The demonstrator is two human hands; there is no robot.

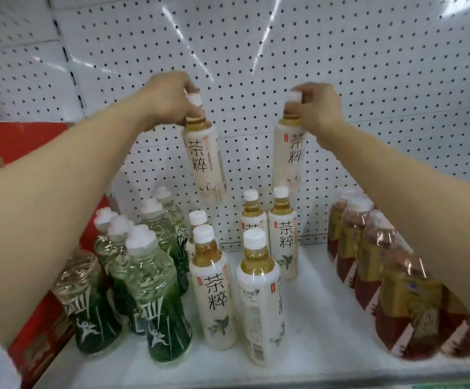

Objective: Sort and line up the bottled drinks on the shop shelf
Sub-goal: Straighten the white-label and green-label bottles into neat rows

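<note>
My left hand (pixel 169 98) grips the neck of a white-labelled tea bottle (pixel 205 161) and holds it in the air, tilted, above the shelf. My right hand (pixel 319 108) grips the neck of a second white tea bottle (pixel 288 158), also lifted clear of the shelf. Below them several more white tea bottles (pixel 214 287) stand upright on the white shelf (pixel 326 318) in two loose rows. A group of green-labelled bottles (pixel 155 290) stands to their left. Dark red and gold bottles (pixel 391 279) line the right side.
A white pegboard back wall (pixel 284 51) closes the shelf behind. A red carton (pixel 17 147) stands at the left, beside the green bottles. Bare shelf shows between the tea bottles and the red bottles, and along the front edge.
</note>
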